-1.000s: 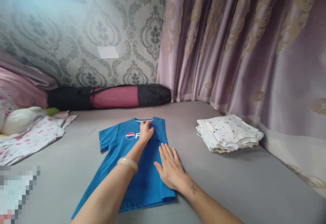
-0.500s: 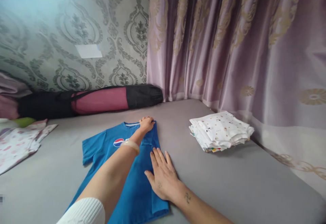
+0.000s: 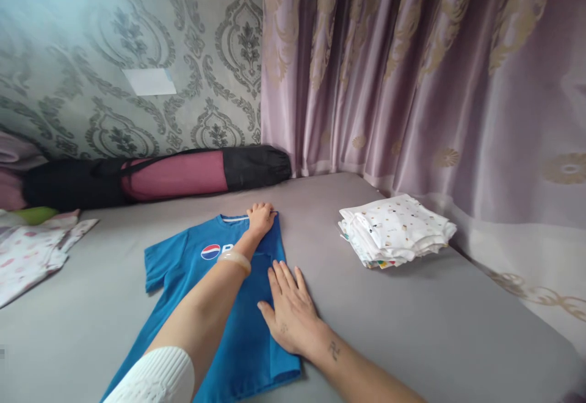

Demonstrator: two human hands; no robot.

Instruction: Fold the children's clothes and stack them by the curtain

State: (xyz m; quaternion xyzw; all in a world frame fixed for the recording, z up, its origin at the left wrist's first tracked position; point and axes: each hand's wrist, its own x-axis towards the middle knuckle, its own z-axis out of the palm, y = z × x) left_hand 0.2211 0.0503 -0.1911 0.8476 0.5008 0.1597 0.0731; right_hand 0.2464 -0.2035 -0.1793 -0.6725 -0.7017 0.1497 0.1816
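Observation:
A blue T-shirt (image 3: 247, 342) with a round red, white and blue logo lies flat on the bed, its right side folded inward. At the far right end of its collar, my left hand (image 3: 262, 217) is closed on the shoulder fabric with curled fingers. My left forearm, with a pale bangle (image 3: 234, 260), crosses over the shirt and hides part of the print. Lower down, my right hand (image 3: 293, 311) rests palm down on the folded right edge, fingers stretched out and partly on the grey sheet.
A stack of folded white patterned cloths (image 3: 398, 229) sits to the right on the grey bed sheet (image 3: 389, 336). Along the wall lies a long black and pink bag (image 3: 178, 174). Spotted white fabric (image 3: 36, 262) is at the left. Purple curtains (image 3: 366, 73) hang behind the bed.
The bunched fabric on the shirt's folded right side now lies flatter. Both hands stay in nearly the same places on the shirt. The view has shifted slightly.

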